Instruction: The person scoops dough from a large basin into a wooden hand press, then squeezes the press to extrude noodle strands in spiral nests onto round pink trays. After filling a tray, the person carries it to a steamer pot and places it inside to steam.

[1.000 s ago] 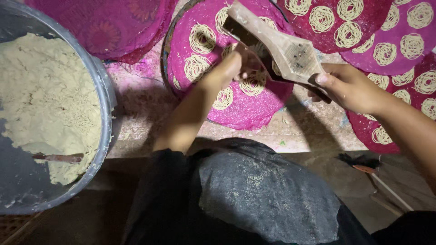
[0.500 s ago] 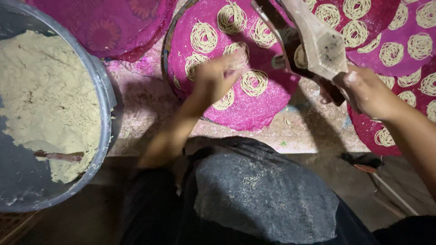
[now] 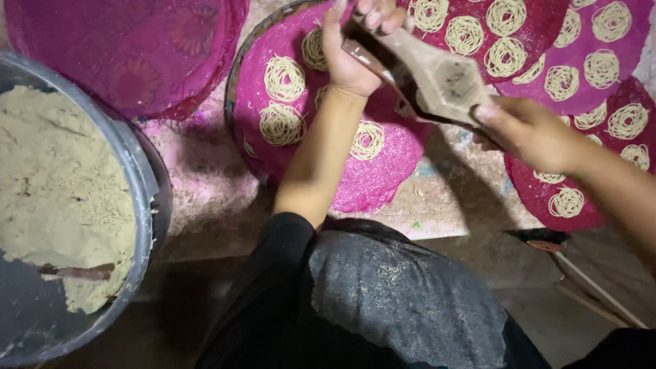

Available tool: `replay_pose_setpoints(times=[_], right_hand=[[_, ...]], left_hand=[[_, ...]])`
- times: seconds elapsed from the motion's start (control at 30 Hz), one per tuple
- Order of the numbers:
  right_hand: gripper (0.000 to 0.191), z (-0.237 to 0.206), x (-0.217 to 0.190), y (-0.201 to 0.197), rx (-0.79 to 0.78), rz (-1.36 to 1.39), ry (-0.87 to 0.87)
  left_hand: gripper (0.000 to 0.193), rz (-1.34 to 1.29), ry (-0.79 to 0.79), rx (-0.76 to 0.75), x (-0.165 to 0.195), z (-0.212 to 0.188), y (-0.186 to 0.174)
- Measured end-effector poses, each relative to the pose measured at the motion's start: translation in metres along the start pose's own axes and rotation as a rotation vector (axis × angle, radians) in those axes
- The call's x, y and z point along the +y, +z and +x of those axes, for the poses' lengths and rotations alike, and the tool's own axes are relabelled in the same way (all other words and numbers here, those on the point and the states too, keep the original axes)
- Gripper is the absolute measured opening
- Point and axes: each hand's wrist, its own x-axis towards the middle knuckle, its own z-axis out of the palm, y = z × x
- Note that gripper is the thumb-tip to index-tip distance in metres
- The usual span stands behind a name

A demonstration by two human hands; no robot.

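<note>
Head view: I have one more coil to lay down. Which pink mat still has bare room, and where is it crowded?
The far-left mat shows no coils. The middle mat has bare mesh along its near edge, below the lowest coil. The right-hand mats are packed with coils. The left hand and right hand hold the wooden press over the middle mat's far side.
</note>
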Motion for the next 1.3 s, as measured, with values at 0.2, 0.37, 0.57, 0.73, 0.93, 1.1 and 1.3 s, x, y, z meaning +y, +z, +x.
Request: replay_pose_setpoints(times=[0.2,0.37,0.57,0.73,0.93,1.1,1.3], right_hand=[[0.071,-0.013,-0.022,-0.004,-0.117,-0.060,0.093],[0.067,-0.008,-0.027,-0.012,0.022,0.031,0.016],[0.065,-0.009,-0.024,-0.001,-0.073,-0.054,0.038],[0.056,-0.010,-0.016,-0.017,0.064,-0.027,-0.046],[0.051,-0.001,-0.002,-0.012,0.045,0.167,-0.243],[0.045,0.003,0.013,-0.008,0.047,0.199,-0.300],[0.040,0.023,0.036,0.003,0.173,0.359,-0.225]], left_hand=[[0.029,-0.058,-0.033,0.056,-0.009,-0.009,-0.011],[0.029,0.055,0.061,0.046,-0.012,0.010,-0.009],[0.031,0.003,-0.003,0.083,-0.003,0.000,-0.006],[0.033,-0.015,0.049,0.043,-0.022,0.016,0.002],[0.054,0.231,-0.290,0.604,-0.007,0.020,-0.020],[0.049,1.061,-0.847,0.644,-0.021,-0.026,-0.073],[0.044,1.558,-0.656,0.226,-0.015,-0.052,-0.073]])
